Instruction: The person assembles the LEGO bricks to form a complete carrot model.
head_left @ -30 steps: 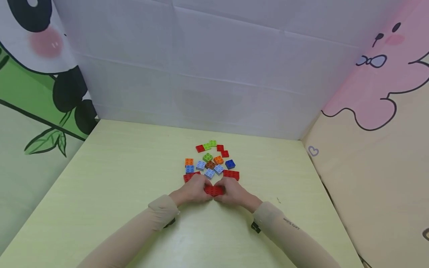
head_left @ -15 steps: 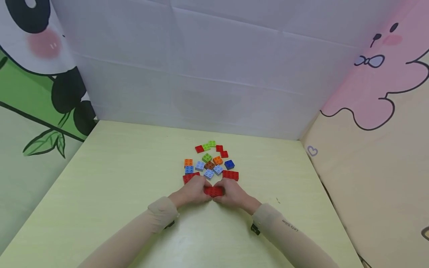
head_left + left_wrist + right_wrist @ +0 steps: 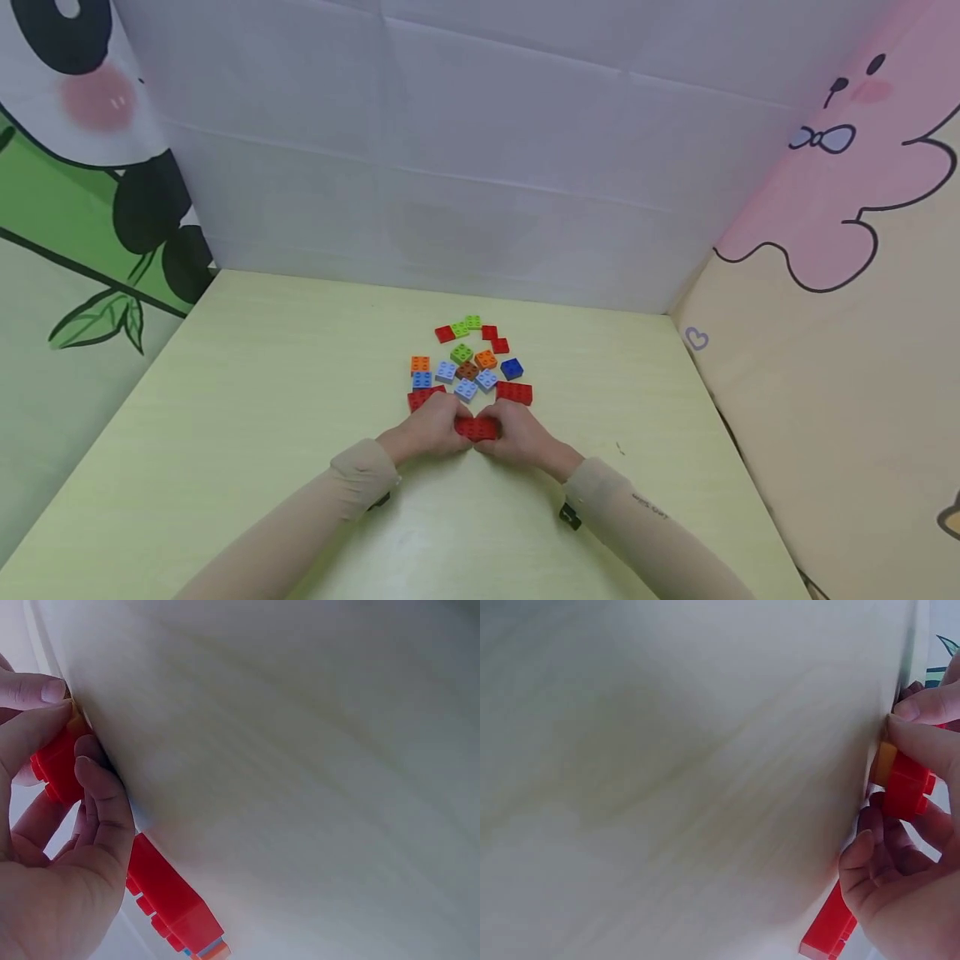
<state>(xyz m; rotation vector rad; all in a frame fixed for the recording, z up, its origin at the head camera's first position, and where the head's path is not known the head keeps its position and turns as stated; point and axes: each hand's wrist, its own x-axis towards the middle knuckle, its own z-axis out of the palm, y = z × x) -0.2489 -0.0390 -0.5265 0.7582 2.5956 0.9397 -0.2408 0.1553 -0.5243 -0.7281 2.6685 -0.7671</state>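
My left hand [image 3: 431, 427] and right hand [image 3: 522, 431] meet at the near side of a group of toy building bricks. Between them is a red building brick [image 3: 476, 428], studs up, gripped from both ends by fingers and thumbs. An orange piece [image 3: 885, 763] sits against its underside in the right wrist view. The thumbs nearly touch in front of the brick. Just beyond the left hand lies another red brick [image 3: 422, 399], partly covered by that hand. A long red brick [image 3: 514, 392] lies just past the right hand.
Light blue bricks [image 3: 466, 390], a brown brick [image 3: 467, 371], a dark blue brick [image 3: 512, 368] and orange bricks [image 3: 486, 359] lie beyond the hands. Farther back are lime green bricks [image 3: 472, 322] and flat red pieces [image 3: 445, 334]. A pale wall [image 3: 450, 167] closes the table's [image 3: 300, 358] far edge.
Both hands stay on the red brick in the same pose. The whole head view shifts only slightly; the other bricks keep their arrangement.
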